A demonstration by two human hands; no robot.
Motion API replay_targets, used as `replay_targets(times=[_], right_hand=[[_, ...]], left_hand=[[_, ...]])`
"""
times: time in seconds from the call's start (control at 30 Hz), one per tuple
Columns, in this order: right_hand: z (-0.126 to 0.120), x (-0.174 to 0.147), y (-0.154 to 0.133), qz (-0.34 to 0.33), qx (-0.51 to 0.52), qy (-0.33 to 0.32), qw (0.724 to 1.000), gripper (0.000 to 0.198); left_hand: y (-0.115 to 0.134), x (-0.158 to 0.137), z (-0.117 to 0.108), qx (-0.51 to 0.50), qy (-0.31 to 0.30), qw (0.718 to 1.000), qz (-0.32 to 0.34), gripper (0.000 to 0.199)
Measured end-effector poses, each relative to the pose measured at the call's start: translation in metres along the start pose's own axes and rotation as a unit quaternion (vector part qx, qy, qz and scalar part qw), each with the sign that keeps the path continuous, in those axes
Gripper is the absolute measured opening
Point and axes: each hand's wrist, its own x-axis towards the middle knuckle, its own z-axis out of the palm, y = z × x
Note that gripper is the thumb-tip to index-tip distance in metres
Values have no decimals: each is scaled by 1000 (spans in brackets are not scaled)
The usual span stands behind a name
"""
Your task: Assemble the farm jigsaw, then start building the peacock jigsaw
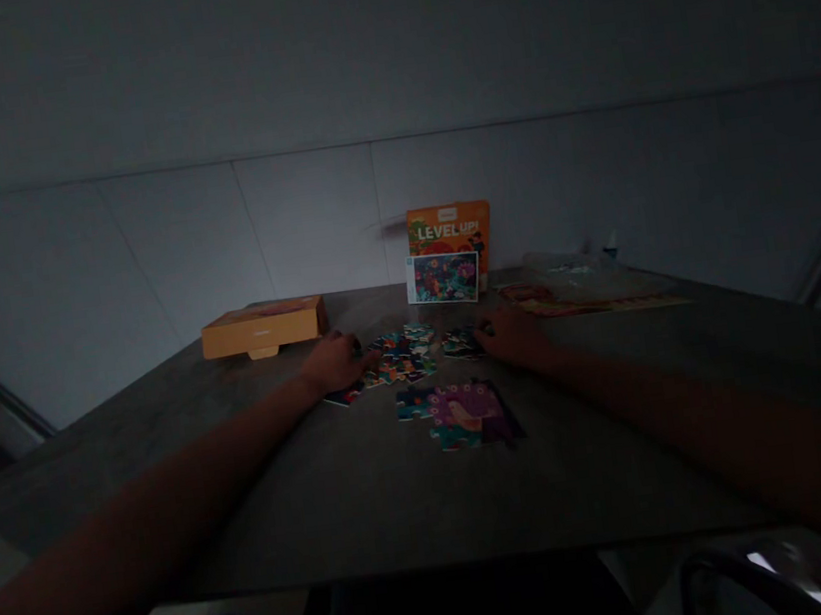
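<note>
In the dim head view, my left hand point(334, 362) rests low on the table with thumb and fingers apart. Beneath and beside it lie loose jigsaw puzzle pieces point(346, 395), and its thumb points at a jumbled pile of pieces point(402, 357). My right hand point(511, 337) lies over the right end of a smaller group of dark puzzle pieces point(459, 343), fingers touching or just above them. It looks open, though its fingertips are partly dark. Nearer to me is a joined puzzle section point(466, 416) with a bird on purple.
An orange box point(262, 329) sits at the back left. Behind the pile stand a picture card point(443, 279) and an orange "LEVEL UP!" box point(449, 222). At the back right, clear plastic point(576, 270) lies on a printed sheet point(568, 304). The grey table point(377, 514) ends close to me.
</note>
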Motion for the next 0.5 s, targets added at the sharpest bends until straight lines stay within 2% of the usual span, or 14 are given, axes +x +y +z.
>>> replay_targets(times=[0.13,0.5], right_hand=[[-2,-2,-2,6,4,-2,1000,30],[-4,-4,-5,-1,17,20,1000,27]], left_hand=[[2,-6,-6,38,-23,998,-35,84],[2,-5,-12,9,-14,1000,-20,63]])
